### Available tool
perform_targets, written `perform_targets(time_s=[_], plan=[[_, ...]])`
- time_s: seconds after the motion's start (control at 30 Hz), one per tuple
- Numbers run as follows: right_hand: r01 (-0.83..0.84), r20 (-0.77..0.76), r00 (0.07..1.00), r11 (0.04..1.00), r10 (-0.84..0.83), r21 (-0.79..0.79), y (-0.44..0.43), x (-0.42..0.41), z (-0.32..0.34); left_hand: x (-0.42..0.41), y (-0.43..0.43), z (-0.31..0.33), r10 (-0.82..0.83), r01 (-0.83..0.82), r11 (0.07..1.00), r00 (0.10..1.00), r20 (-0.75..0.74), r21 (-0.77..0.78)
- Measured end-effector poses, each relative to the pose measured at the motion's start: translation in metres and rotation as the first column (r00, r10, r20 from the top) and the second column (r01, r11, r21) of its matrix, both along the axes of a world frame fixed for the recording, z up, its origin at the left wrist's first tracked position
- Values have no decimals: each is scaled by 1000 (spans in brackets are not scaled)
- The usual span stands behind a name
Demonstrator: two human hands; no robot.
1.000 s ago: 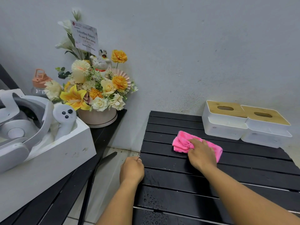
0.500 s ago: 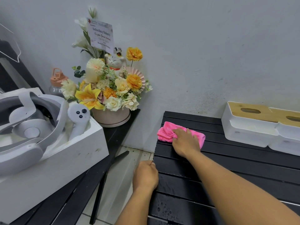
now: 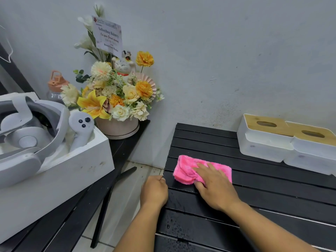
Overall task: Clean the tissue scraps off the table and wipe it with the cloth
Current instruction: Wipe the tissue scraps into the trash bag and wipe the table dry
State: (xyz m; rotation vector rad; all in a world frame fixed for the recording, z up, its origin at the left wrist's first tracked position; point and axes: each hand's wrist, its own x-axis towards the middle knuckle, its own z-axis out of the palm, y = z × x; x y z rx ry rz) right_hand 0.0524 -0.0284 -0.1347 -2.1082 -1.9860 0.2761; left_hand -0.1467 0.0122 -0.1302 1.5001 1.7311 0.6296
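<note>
Crumpled bright pink terry cloth lying on the black slatted table, near its left edge, about mid-depth of the slats. Pressed flat under the right hand, fingers spread over the cloth's right half, thumb pinching its front edge. Shifted since half a second ago: then on the slats closer to the wall, now drawn a few slats toward the person, hand still on top. Left hand curled shut over the table's left edge, in the same grip as before. Water droplets beading on the nearest slats. No tissue scraps visible on the surface. At the far right against the wall, two white plastic tissue boxes with bamboo lids, side by side, touching. On the neighbouring black table to the left, a pink-potted arrangement of yellow, orange and cream flowers and a white box holding a grey headset and controller.
</note>
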Motion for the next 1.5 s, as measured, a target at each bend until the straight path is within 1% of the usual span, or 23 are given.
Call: perform_targets(time_s=[0.07,0.27,0.4,0.5,0.57,0.63,0.77,0.83,0.9,0.97,1.07,1.13,1.2,1.23,1.33,1.4,1.43,1.5], plan=[[37,3,999,999,-37,-1,11,-5,0,0,0,0,-1,1,1000,1000,8,1],[103,-70,992,995,-104,-14,81,-20,4,-3,1,-4,-5,4,1000,999,38,8],[138,-78,987,990,-140,-32,124,-22,8,-3,1,-4,-12,12,1000,997,72,-7],[142,-56,988,989,-144,-31,137,-21,6,-3,2,-3,-4,5,1000,996,84,-7],[81,-42,996,996,-82,-25,135,-17,5,-4,3,-3,5,-4,1000,997,76,-6],[-39,-49,998,999,37,-35,124,-10,5,-5,2,-3,1,0,1000,997,75,-9],[-251,-160,957,967,241,-45,82,7,5,-8,6,-4,-17,18,1000,998,64,-20],[-321,-204,930,946,307,-39,54,20,4,-7,7,-3,-24,26,999,998,54,-32],[-317,-232,925,948,301,-34,31,40,4,-6,6,-3,-30,31,999,998,51,-29],[-233,-254,943,972,215,-40,13,62,5,-5,5,-2,-18,19,999,999,35,-27],[-45,-235,971,998,32,-50,-8,95,8,-5,4,-2,-4,4,1000,1000,15,-22],[100,-218,970,994,-106,-40,-20,115,11,-4,4,-1,-8,8,1000,1000,15,-18],[268,-214,939,963,-269,-37,-30,131,12,-4,4,-1,-20,20,1000,1000,16,-11],[360,-198,912,932,-360,-35,-32,136,12,-4,4,-1,-25,25,1000,1000,18,-10],[594,-96,802,804,-589,31,-22,123,13,-4,4,-3,-24,25,1000,999,30,-16],[668,-58,744,742,-665,53,-5,100,18,-3,3,-3,-14,14,1000,1000,26,-23],[667,-48,745,744,-665,43,4,86,20,-3,3,-3,-12,13,1000,1000,23,-26],[592,-59,806,806,-589,29,23,59,22,-4,4,-3,-17,18,1000,1000,22,-26]])
